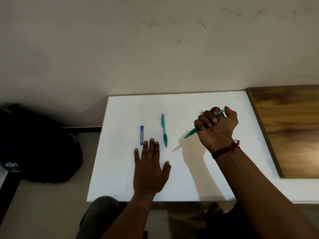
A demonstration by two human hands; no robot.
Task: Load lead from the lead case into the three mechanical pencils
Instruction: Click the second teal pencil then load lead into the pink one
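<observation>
Head camera gives me a downward look at a white tabletop (120,169), and I place everything else against it. A pale, scuffed wall (155,49) rises behind the tabletop's far edge. A wooden panel (290,131) lies along its right edge, and a dark bag (34,149) sits on the floor off its left edge. Below its near edge I can see a knee (101,209) in grey cloth.

The right forearm (259,183) comes in over the tabletop's near right corner and slants up across its right half, with a dark red thread band (226,150) round the wrist. The left hand (150,171) lies flat and palm down on the near middle of the tabletop. Its fingers are straight and close together, pointing at the far edge, with the thumb spread to the right, and it holds nothing. The right hand (215,128) is a fist above the tabletop's right half, fingers curled tight round a teal mechanical pencil (191,132). That pencil slants, tip down toward the tabletop's centre and cap end out of the top of the fist. Its shadow falls apart from the tip.

A second teal pencil (164,130) lies at the tabletop's middle, running near to far with its tip toward the near edge. The blue lead case (141,135) lies left of the tabletop's centre, also running near to far. I cannot tell whether it is open. Of the pink pencil (201,112) I see only an end, on the tabletop's right half, past the fist.
</observation>
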